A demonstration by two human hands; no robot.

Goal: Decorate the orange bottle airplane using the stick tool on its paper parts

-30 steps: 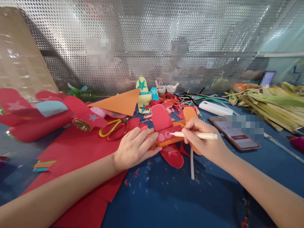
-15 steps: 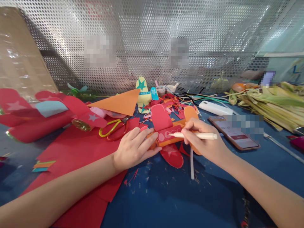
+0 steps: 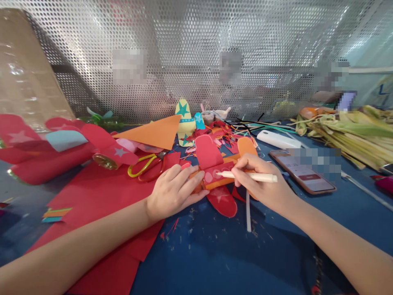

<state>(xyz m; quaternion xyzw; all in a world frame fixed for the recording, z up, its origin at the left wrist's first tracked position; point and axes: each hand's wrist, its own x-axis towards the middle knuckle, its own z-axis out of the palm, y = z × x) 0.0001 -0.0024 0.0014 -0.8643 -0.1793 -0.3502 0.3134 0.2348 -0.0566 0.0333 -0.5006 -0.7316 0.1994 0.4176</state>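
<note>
A white marker (image 3: 258, 176) is pinched in my right hand (image 3: 260, 176), its tip touching a red paper strip (image 3: 218, 173) that bears a row of pale round spots. The strip lies along the body of an orange and red paper airplane (image 3: 210, 151), whose rounded wings stick out to the far and near sides; the near wing (image 3: 222, 201) carries a faint star. My left hand (image 3: 176, 188) is closed around the airplane's left end, fingers pressed on it. My fingers hide part of that end, and my right hand covers part of the orange piece (image 3: 246, 145).
Red paper sheets (image 3: 101, 196), scissors (image 3: 143, 164) and a larger red airplane (image 3: 64, 157) lie left. Behind are an orange paper piece (image 3: 156, 132), a yellow airplane (image 3: 183, 129) and red scraps (image 3: 219, 133). A phone (image 3: 302, 170) and dried husks (image 3: 346, 131) are right.
My right hand and the marker have shifted slightly left along the red strip. My left hand and the airplane stay in place.
</note>
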